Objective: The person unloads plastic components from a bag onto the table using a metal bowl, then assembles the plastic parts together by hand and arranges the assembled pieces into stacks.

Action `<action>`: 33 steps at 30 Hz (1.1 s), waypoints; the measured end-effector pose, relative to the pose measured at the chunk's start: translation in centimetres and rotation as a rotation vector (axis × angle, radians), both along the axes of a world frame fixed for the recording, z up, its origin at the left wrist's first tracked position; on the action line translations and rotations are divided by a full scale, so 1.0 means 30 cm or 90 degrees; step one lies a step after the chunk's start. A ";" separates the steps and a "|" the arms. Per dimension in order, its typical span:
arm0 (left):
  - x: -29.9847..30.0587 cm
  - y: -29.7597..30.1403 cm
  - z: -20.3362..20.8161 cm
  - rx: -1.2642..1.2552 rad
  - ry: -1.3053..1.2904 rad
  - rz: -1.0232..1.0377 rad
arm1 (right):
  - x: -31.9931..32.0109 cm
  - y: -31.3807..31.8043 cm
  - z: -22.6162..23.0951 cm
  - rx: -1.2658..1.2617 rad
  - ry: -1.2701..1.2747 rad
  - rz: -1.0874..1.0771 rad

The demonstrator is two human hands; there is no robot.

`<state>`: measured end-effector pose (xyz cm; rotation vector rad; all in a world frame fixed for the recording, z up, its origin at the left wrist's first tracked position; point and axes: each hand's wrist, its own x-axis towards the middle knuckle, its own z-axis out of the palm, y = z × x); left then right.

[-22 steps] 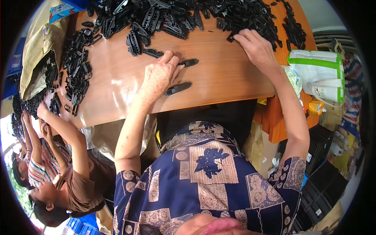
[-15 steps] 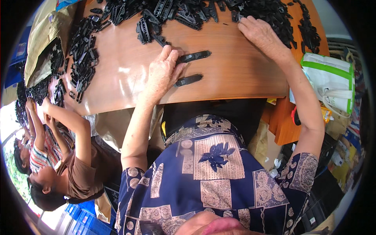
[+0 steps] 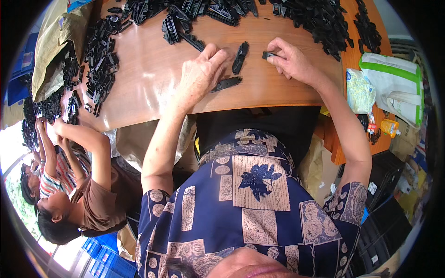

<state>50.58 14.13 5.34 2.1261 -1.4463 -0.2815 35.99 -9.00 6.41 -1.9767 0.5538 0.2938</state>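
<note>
My right hand is over the right half of the table, pinching a small black plastic piece between thumb and fingers. My left hand is curled low over the tabletop with its fingertips turned down; what they hold, if anything, is hidden. Beside it lies a long black plastic part, one end close against the hand. A second long black part lies between my two hands, pointing away from me. Just beyond my left fingers a thin black part rests at the edge of the heap.
Heaps of black plastic parts line the table's far side, with another pile at left beside an open paper sack. A white and green bag is at right. At left, a person in brown works with both hands raised.
My right hand has drawn back from the far heap toward me, with a small black piece in its fingers. The long part by my left hand has turned from crosswise to lengthwise.
</note>
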 end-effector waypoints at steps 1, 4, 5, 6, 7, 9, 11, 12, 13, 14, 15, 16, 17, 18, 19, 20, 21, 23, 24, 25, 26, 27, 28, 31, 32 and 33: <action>0.008 -0.012 0.009 -0.009 -0.019 -0.021 | 0.003 -0.007 0.001 -0.036 -0.033 0.028; 0.041 -0.081 -0.009 -0.007 -0.174 -0.149 | -0.004 -0.032 -0.026 -0.266 -0.205 0.130; 0.051 -0.093 -0.013 -0.001 -0.218 -0.179 | -0.008 -0.038 -0.035 -0.458 -0.346 0.200; 0.058 -0.099 -0.021 -0.003 -0.216 -0.176 | -0.014 -0.048 -0.042 -0.460 -0.345 0.204; 0.064 -0.104 -0.028 0.012 -0.224 -0.162 | -0.018 -0.042 -0.030 -0.521 -0.338 0.215; 0.068 -0.096 -0.042 0.026 -0.227 -0.147 | -0.020 -0.024 -0.023 -0.581 -0.328 0.229; 0.057 -0.072 -0.028 0.001 -0.155 -0.102 | -0.018 0.002 -0.021 -0.481 -0.324 0.170; 0.058 -0.066 -0.022 0.000 -0.150 -0.102 | -0.017 0.018 -0.015 -0.480 -0.319 0.173; 0.062 -0.057 -0.014 -0.008 -0.120 -0.063 | -0.008 0.038 -0.001 -0.442 -0.292 0.175; 0.068 -0.048 -0.014 -0.017 -0.089 -0.025 | 0.001 0.057 0.006 -0.403 -0.265 0.177; 0.075 -0.042 -0.025 -0.016 -0.084 -0.019 | 0.009 0.072 0.003 -0.399 -0.270 0.185; 0.088 -0.040 -0.037 -0.026 -0.103 -0.039 | 0.020 0.078 0.005 -0.398 -0.268 0.191; 0.099 -0.039 -0.045 -0.036 -0.124 -0.058 | 0.032 0.082 0.008 -0.423 -0.272 0.227; 0.105 -0.037 -0.050 -0.037 -0.120 -0.054 | 0.042 0.084 0.012 -0.448 -0.276 0.262; 0.105 -0.040 -0.053 -0.070 -0.104 -0.065 | 0.047 0.085 0.016 -0.447 -0.272 0.266; 0.107 -0.041 -0.054 -0.104 -0.089 -0.075 | 0.052 0.085 0.023 -0.442 -0.244 0.274; 0.108 -0.042 -0.051 -0.105 -0.086 -0.074 | 0.055 0.085 0.027 -0.438 -0.216 0.280; 0.102 -0.048 -0.037 -0.062 -0.075 -0.066 | 0.052 0.092 0.028 -0.435 -0.216 0.279; 0.096 -0.043 -0.036 -0.066 -0.073 -0.071 | 0.050 0.099 0.028 -0.430 -0.222 0.279; 0.096 -0.043 -0.039 -0.072 -0.066 -0.069 | 0.044 0.107 0.028 -0.441 -0.220 0.273; 0.098 -0.039 -0.038 -0.075 -0.061 -0.064 | 0.040 0.124 0.023 -0.426 -0.236 0.251; 0.100 -0.039 -0.031 -0.062 -0.070 -0.068 | 0.041 0.135 0.015 -0.411 -0.254 0.228; 0.100 -0.043 -0.033 -0.067 -0.072 -0.072 | 0.037 0.141 0.003 -0.417 -0.254 0.225; 0.097 -0.052 -0.039 -0.024 -0.072 -0.083 | 0.072 0.168 -0.045 -0.436 -0.277 0.203; 0.102 -0.053 -0.045 -0.032 -0.069 -0.084 | 0.076 0.165 -0.041 -0.440 -0.282 0.198; 0.104 -0.053 -0.049 -0.040 -0.068 -0.085 | 0.078 0.165 -0.034 -0.425 -0.258 0.188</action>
